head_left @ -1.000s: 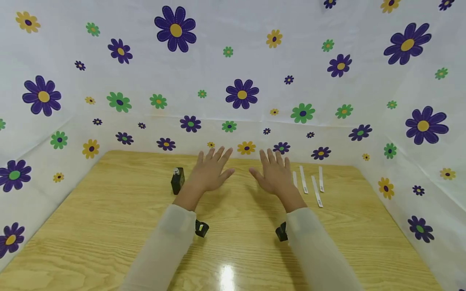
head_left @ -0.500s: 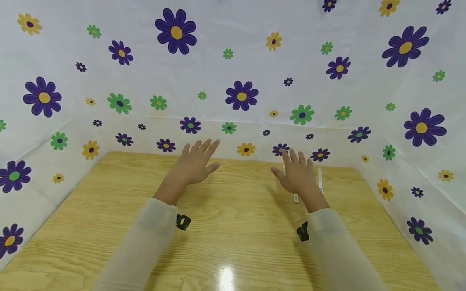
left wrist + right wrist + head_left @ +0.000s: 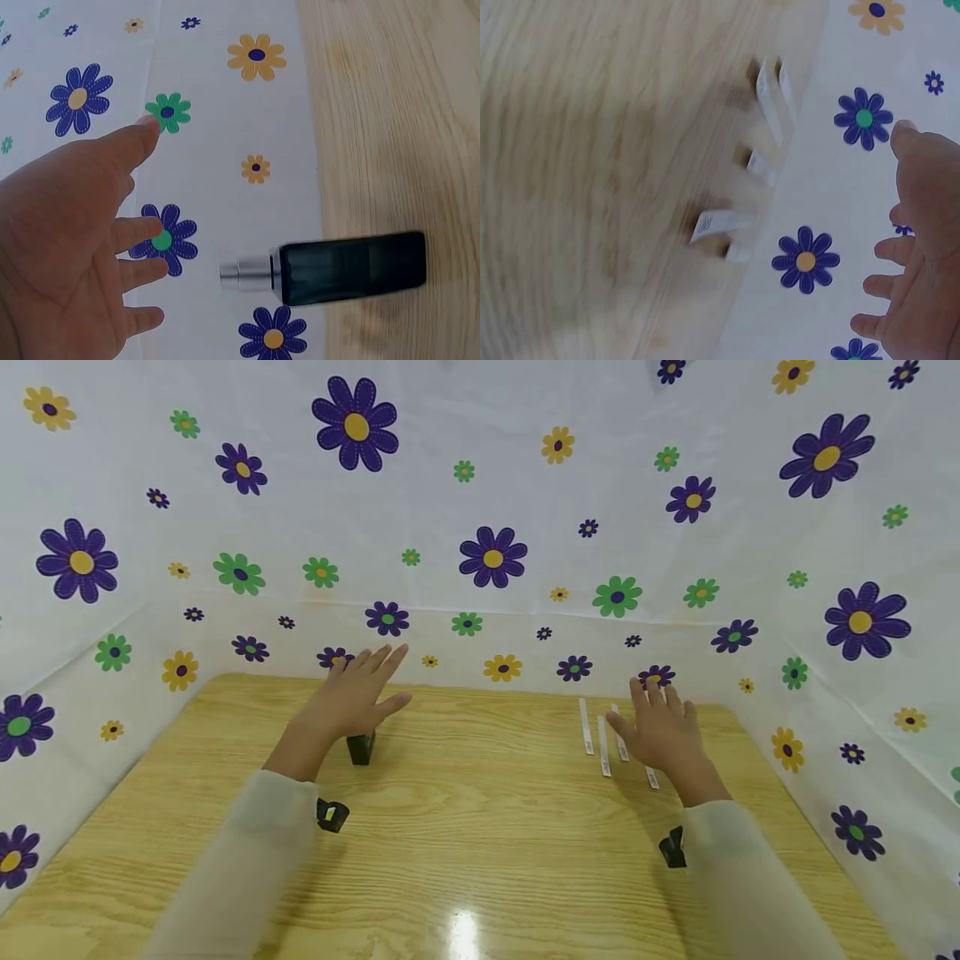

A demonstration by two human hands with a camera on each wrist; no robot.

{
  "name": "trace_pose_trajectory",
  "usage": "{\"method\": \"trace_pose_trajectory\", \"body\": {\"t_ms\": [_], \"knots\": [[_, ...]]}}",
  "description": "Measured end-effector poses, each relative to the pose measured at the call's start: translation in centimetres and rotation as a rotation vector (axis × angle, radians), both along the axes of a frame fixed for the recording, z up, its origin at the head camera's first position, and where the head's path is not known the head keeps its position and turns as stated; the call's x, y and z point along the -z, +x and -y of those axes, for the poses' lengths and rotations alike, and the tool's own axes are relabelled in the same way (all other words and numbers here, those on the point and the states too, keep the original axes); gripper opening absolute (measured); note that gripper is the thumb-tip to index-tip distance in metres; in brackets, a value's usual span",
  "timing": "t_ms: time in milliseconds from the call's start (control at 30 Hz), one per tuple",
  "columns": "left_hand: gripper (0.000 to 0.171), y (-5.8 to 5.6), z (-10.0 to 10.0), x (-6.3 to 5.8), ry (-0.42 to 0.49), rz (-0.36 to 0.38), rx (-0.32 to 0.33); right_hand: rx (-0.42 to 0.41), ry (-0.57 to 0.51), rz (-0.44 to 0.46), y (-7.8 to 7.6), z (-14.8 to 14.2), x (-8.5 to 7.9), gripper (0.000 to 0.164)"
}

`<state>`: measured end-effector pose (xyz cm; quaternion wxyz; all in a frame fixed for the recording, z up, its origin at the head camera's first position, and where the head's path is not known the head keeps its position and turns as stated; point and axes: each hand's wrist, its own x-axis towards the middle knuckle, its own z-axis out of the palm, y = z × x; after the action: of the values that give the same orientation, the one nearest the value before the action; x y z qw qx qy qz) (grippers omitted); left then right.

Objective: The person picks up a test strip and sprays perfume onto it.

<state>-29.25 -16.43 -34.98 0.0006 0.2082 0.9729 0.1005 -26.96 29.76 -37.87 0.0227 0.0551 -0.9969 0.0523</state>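
My left hand, fingers spread and holding nothing, hovers above a dark perfume bottle and hides its upper part in the head view. The left wrist view shows the whole bottle, a black block with an uncapped silver spray nozzle, apart from the fingers. On the right, my other hand is held over several narrow white paper strips with small print at their near ends, and covers part of them. Its fingers are extended and grip nothing. In the right wrist view the strips look curled up from the table.
A light wood table spreads beneath both arms. Behind it and along both sides hangs a white sheet printed with purple, green and yellow flowers. Black wrist mounts stick out from the sleeves.
Both hands have moved apart, the left one leftward across the perfume bottle, the right one rightward across the paper strips. The bottle's base and more strips have come back into sight.
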Motion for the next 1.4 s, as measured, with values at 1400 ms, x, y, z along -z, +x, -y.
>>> {"method": "trace_pose_trajectory", "body": {"t_ms": [1400], "knots": [[0.11,0.5,6.4,3.2,0.103,0.152,0.041,0.032,-0.252,0.214,1.7,-6.8,3.7,0.088]]}}
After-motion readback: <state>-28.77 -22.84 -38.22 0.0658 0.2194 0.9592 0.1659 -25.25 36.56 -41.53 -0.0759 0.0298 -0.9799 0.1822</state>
